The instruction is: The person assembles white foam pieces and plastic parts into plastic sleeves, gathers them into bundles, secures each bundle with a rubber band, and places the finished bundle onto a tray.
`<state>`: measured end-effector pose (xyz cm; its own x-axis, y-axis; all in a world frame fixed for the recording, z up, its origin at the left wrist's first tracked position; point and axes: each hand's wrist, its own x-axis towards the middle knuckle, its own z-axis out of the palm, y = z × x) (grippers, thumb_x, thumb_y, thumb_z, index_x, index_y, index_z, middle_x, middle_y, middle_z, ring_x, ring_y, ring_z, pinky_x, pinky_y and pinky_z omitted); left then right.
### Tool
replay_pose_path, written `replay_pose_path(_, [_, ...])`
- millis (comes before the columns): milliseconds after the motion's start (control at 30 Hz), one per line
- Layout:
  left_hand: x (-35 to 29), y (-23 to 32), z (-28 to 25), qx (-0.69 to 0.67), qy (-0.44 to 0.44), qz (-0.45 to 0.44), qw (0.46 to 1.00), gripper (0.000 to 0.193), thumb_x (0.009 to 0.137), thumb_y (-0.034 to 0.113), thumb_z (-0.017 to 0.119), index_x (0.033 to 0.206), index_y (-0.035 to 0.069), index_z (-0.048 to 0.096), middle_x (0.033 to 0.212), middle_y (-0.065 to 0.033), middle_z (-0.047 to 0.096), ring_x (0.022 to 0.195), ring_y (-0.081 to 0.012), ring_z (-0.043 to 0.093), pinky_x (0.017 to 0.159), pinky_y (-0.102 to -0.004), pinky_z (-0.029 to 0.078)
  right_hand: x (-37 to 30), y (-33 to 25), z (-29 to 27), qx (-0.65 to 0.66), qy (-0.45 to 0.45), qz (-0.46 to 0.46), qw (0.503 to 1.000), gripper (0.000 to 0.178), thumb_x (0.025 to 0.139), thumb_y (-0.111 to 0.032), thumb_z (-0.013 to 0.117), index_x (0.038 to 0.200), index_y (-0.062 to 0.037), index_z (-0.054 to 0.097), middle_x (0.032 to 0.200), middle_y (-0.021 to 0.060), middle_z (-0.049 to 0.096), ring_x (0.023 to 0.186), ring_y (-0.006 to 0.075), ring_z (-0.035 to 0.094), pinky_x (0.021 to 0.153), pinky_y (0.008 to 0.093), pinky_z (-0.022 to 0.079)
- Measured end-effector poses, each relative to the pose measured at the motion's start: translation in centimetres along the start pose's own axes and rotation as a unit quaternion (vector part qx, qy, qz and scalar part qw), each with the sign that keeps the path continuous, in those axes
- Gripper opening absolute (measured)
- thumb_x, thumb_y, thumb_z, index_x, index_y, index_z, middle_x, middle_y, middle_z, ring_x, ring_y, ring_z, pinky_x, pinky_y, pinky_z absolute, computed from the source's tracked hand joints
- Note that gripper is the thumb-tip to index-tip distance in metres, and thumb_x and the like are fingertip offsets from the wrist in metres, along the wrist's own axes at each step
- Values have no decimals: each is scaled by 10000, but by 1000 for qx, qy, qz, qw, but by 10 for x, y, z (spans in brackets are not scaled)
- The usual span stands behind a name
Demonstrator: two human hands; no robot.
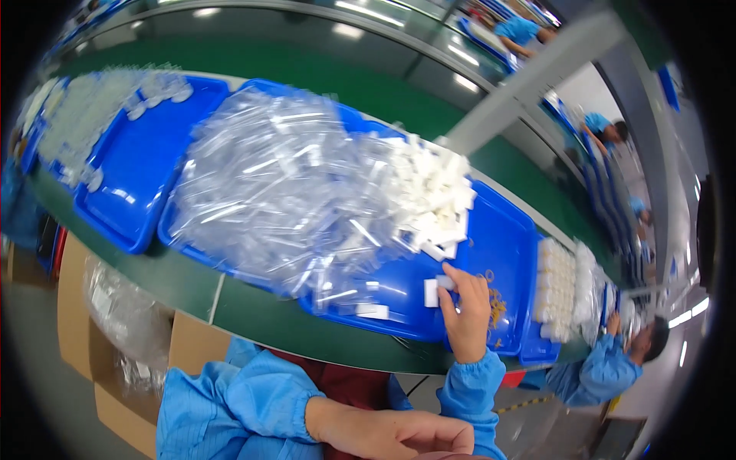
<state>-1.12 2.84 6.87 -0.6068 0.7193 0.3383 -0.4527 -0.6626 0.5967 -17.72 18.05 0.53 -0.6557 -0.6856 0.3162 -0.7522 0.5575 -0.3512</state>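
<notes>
My right hand [469,310] is over the blue tray [399,326], its thumb and index finger closed on a small white plastic piece [432,293] with a translucent end. My left hand [383,431] is low at the front, close to my body. Its fingers are curled in, and anything inside them is hidden. Another white piece [372,310] lies in the tray's near left part. Beyond my right hand rises a pile of white plastic pieces [433,188]. Small yellow-orange rings [497,308] lie in the blue tray [502,230] just right of that hand.
A heap of clear plastic parts [268,176] fills the trays to the left. Farther left is another blue tray [142,172] beside translucent parts [92,123]. An opened cardboard box [195,341] stands below the green bench edge. A co-worker [602,368] sits at the right.
</notes>
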Motion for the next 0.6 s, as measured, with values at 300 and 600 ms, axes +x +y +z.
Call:
replay_pose_path(300, [-137,44,7,423,390,262,775,121,926,-11,644,1041,1,607,994,-78,635,939,-152,661,787,-272,530,5,-8,10,78,-69,-17,994,276,849,40,690,1119,-15,683,1002,126,666,850,231,623,766,317,506])
replay_pose_path(600, [-369,138,-29,738,608,-249,-158,184,797,110,716,903,74,570,907,-110,574,850,-302,635,693,-403,547,0,-9,13,186,48,165,967,325,1004,-172,611,1301,-38,620,1039,57,650,855,118,562,765,257,460])
